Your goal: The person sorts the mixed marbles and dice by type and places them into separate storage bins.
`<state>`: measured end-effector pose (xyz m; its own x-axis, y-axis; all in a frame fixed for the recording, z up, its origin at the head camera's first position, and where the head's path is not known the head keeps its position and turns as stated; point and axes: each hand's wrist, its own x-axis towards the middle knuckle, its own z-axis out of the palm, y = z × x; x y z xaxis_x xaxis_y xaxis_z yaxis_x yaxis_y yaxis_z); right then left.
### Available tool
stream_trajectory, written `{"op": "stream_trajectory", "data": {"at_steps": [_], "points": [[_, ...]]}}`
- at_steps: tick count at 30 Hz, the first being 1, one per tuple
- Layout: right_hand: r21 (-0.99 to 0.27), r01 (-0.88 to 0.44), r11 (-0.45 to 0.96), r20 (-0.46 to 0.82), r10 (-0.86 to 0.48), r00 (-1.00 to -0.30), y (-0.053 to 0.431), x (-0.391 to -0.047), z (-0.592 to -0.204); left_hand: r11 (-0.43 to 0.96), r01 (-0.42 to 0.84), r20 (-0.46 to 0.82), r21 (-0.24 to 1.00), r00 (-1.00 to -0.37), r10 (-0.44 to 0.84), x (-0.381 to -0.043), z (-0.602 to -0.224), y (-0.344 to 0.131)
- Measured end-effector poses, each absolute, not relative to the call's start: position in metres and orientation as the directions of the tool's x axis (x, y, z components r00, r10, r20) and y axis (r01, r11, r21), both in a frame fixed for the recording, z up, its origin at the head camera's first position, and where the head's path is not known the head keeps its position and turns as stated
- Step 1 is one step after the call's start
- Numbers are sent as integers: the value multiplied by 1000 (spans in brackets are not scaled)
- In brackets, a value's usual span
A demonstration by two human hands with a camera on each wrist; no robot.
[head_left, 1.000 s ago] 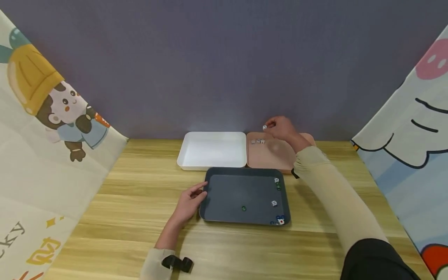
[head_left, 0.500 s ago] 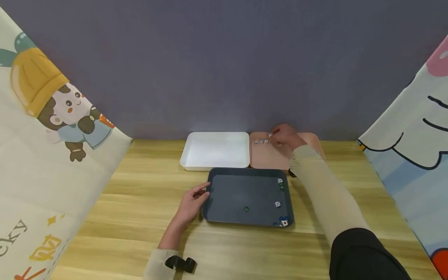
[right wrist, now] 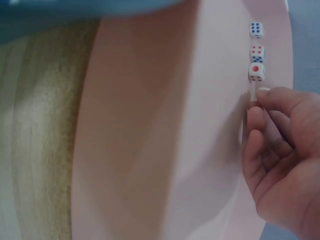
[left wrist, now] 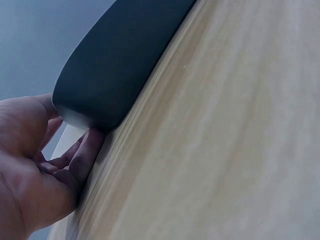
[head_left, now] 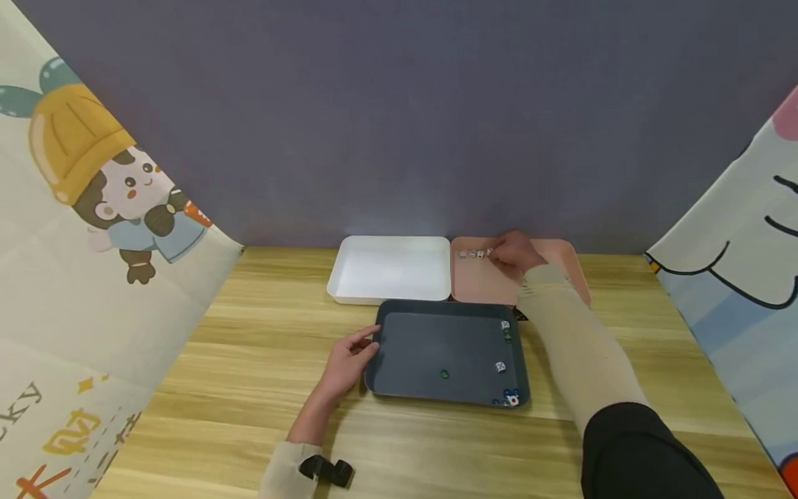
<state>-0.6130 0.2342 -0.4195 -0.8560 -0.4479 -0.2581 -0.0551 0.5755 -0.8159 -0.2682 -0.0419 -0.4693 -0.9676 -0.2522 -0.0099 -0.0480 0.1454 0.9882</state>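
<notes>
My right hand [head_left: 517, 251] pinches a white die [head_left: 490, 251] between thumb and fingertips, low over the pink tray [head_left: 481, 287]. The held die is mostly hidden by the fingers in the right wrist view. It lines up with a row of three white dice, and the nearest die [right wrist: 256, 71] shows one red dot. My left hand [head_left: 345, 362] holds the left rim of the dark grey tray [head_left: 424, 350], with some fingertips against its outer wall in the left wrist view. White dice [head_left: 500, 367] and small green pieces [head_left: 445, 374] lie in that tray.
A white tray [head_left: 393, 267] stands left of the pink one, behind the dark tray. Several small blue pieces [head_left: 497, 402] sit with a die [head_left: 512, 400] in the dark tray's near right corner. A grey wall [head_left: 399, 125] rises directly behind the trays.
My right hand has come down with the die from above the pink tray's back edge to the end of the row. The left hand stays at the dark tray; the head view has shifted slightly.
</notes>
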Motion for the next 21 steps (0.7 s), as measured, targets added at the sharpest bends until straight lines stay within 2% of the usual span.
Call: {"op": "stream_trajectory", "data": {"at_steps": [7, 13, 21], "points": [[-846, 21, 533, -285, -418, -862, 231, -597, -420, 161, -45, -6, 986, -972, -236, -252, -450, -39], [-816, 45, 577, -313, -374, -873, 228, -591, -425, 141, -62, -28, 988, -973, -230, -251, -469, -49], [-717, -50, 696, -292, -364, -884, 230, -579, -423, 134, -65, -32, 989, -972, -235, -248, -485, -57]]}}
